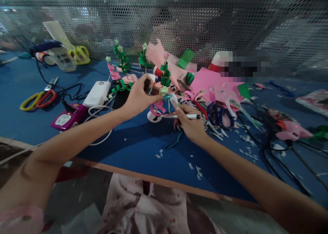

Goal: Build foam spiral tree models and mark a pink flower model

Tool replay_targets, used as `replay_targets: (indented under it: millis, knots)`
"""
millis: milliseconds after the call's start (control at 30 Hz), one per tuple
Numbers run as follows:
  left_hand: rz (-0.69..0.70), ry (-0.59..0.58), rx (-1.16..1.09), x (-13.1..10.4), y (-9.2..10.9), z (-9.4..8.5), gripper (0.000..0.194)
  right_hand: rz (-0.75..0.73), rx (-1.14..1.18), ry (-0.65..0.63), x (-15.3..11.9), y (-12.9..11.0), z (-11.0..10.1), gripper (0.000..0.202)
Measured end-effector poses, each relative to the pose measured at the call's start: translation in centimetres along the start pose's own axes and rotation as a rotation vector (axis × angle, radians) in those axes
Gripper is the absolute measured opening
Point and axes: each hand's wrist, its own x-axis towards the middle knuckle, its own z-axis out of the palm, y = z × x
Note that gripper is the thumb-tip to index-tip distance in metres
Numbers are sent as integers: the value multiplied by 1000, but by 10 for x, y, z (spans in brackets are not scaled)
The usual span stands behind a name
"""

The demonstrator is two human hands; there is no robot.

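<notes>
1. The container [217,61] behind the pink paper [212,85] is masked by a pixelated patch.
2. What lies beyond the mesh screen [230,22] is blurred.
3. The packet [314,100] is cut off by the right edge.

No legible text, label or number anywhere.

Blue tabletop [30,76] with pale wooden front edge [159,182] fills most of view. Perforated metal mesh screen [179,18] stands along far side of table. Behind mesh: blurred room, bright light patches at top left and top right. Dim, cool light overall. Grey floor [77,196] below near edge, in shadow.
</notes>
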Motion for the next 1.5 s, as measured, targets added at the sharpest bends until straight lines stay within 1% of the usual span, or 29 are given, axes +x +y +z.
replay_targets:
  millis: [133,233,300,333,433,533,567,633,733,833,933,1000,1133,1233,1400,1500]
  knots:
    - [-119,-13,8,-5,12,1,53,20,8,-66,-1,1,1,52]
    - [-198,-21,21,-3,15,0,51,-19,16,-29,-2,0,1,51]
    - [-234,-71,10,2,13,-4,51,-49,21,-21,-2,0,0,50]
    - [-256,-115,-11,5,13,-6,50,-58,25,-25,-2,0,0,50]
    - [-338,-304,-127,17,13,-18,46,-51,42,-37,-2,-1,1,48]
    - [-395,-521,-228,26,15,-31,44,28,106,-66,-2,-1,3,44]
    - [-398,-573,-238,28,16,-34,44,57,136,-79,-2,-1,4,43]
    - [-382,-612,-213,30,14,-38,44,92,180,-94,-2,-1,5,42]
    - [-333,-552,-173,29,10,-36,48,99,175,-78,-1,-2,4,42]
    - [-284,-479,-170,24,8,-28,52,79,128,-47,0,-3,3,43]
    - [-240,-458,-174,18,8,-20,54,60,81,-23,0,-2,2,43]
    - [-222,-455,-186,15,9,-17,55,55,58,-31,0,-1,2,42]
    - [-235,-442,-177,14,9,-16,53,34,34,-82,0,0,3,41]
    - [-235,-406,-158,14,8,-17,52,33,29,-76,0,-1,4,43]
    - [-233,-368,-209,13,5,-14,54,57,32,-122,0,2,2,43]
    - [-247,-356,-222,12,4,-12,56,29,16,-99,1,5,1,39]
